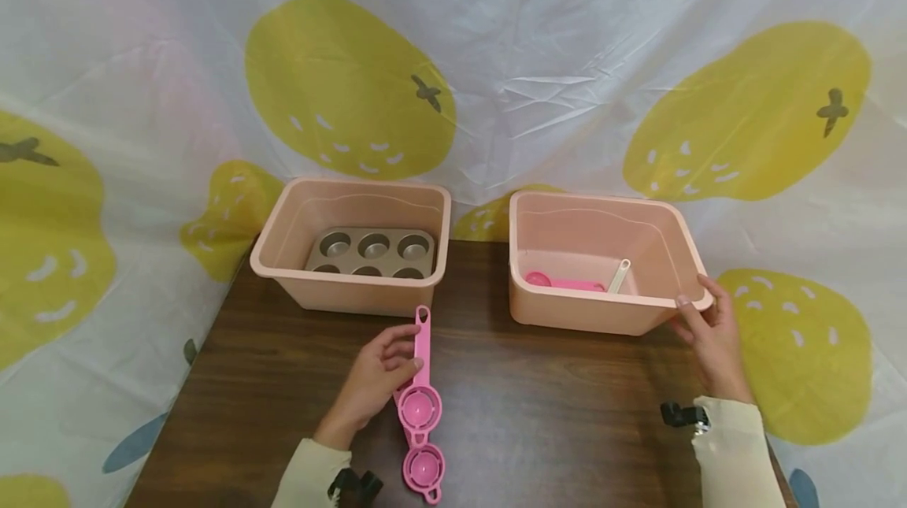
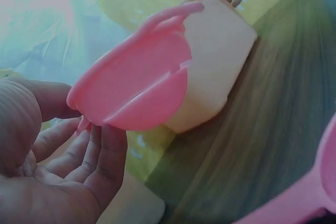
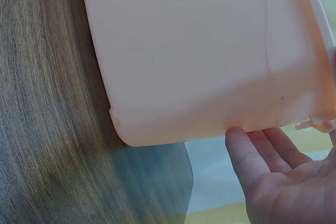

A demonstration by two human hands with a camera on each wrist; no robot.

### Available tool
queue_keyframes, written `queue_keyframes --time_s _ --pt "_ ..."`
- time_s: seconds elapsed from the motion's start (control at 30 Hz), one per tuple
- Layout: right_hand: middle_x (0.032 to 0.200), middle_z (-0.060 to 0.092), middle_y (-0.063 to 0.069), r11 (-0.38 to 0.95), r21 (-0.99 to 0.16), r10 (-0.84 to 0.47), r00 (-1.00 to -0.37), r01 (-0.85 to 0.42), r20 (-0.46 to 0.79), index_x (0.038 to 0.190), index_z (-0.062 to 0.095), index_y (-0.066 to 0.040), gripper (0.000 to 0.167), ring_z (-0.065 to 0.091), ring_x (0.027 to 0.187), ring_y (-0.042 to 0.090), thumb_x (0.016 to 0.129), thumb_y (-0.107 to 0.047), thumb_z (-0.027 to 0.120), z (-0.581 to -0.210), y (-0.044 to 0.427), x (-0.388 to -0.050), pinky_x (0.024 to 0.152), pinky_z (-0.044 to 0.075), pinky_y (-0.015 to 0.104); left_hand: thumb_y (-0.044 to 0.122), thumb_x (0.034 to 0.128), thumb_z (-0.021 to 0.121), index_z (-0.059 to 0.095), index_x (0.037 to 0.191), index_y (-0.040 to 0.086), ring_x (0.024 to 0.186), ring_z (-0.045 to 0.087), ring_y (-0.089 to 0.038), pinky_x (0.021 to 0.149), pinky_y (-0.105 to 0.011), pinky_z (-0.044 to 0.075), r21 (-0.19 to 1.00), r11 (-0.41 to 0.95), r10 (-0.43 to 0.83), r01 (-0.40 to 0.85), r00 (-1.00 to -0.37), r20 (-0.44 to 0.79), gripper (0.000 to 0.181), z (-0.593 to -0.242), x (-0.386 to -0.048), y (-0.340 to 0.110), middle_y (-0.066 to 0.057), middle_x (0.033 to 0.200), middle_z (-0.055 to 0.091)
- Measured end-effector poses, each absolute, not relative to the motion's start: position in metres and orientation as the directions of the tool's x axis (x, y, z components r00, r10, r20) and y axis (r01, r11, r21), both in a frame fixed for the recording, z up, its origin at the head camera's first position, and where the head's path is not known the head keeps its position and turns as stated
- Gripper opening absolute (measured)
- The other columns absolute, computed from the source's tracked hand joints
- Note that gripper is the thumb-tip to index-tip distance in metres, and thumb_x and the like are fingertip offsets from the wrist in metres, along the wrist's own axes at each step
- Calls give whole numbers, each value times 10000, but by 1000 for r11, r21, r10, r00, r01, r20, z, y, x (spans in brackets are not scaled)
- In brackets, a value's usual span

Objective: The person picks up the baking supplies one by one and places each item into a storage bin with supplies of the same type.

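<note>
My left hand (image 1: pixel 379 374) pinches a pink egg separator (image 1: pixel 420 409), its slotted handle pointing toward the back of the table. Seen side-on in the left wrist view, the separator's cup (image 2: pixel 142 82) sits between thumb and fingers. A second pink egg separator (image 1: pixel 425 467) is just below the first; whether it rests on the table or is also held, I cannot tell. My right hand (image 1: pixel 714 339) grips the front right corner of the right peach bin (image 1: pixel 588 311), thumb at the rim and fingers against the outer wall (image 3: pixel 199 66).
Inside the right bin lie a pink spoon-like utensil (image 1: pixel 567 285) and a white-handled utensil (image 1: pixel 620 276). The left peach bin (image 1: pixel 354 293) contains a muffin tin (image 1: pixel 373 246). Both bins stand at the back of the brown wooden table (image 1: pixel 538 406), before a lemon-print curtain (image 1: pixel 538 98).
</note>
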State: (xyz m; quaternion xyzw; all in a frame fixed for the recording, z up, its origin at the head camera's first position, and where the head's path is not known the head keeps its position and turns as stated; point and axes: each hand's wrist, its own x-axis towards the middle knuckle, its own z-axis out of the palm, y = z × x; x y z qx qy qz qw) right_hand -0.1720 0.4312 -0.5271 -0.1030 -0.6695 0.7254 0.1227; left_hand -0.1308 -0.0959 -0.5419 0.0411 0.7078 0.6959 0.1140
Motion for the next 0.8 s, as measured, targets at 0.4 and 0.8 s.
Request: queue_keyframes --time_s 0.4,0.8 --pt "1588 382 78 -68 -998 320 -948 -17 -6 1603 371 -288 623 575 1147 -11 1060 -138 637 -529 432 -172 798 598 159 32 956 748 597 1437 82 959 722 -218 829 -247 619 998 19 260 -61 -963 -63 507 -518 -143 -76 -219 1215 711" --pt "1567 405 60 -73 -997 336 -942 -17 -9 1605 368 -280 627 566 1157 6 1058 -140 641 -526 429 -173 790 596 158 42 954 749 599 1437 84 940 705 -183 813 -253 623 1000 -26 272 -9 -962 -2 507 -497 -162 -59 -245 1224 697"
